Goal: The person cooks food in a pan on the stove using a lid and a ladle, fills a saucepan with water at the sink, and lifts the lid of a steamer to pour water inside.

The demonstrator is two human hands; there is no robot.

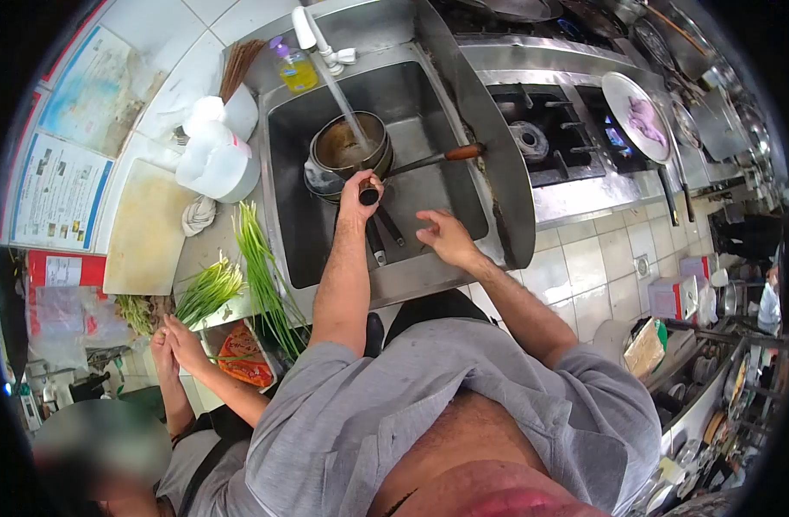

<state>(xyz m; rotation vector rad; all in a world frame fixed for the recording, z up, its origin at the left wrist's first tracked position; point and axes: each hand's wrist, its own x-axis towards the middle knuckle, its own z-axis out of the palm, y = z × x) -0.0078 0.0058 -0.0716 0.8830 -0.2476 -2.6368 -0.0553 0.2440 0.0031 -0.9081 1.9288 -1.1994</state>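
Note:
Water runs from the white faucet (306, 28) into a metal pot (327, 142) in the steel sink (282, 258). My left hand (358, 196) is wrapped round the pot's dark handle (369, 196), whose round end faces me. To the right, my right hand (444, 239) hangs over the sink's near right part, fingers apart and holding nothing. Other pans lie in the basin, partly hidden under the pot. One long handle with a wooden end (463, 152) points right, and two dark handles point toward me.
Green onions (261, 258) and a cutting board (144, 226) lie left of the sink. A co-worker's hands (177, 343) are beside the greens. A soap bottle (298, 72) stands behind the basin. On the right, a pan (625, 95) sits over a lit burner.

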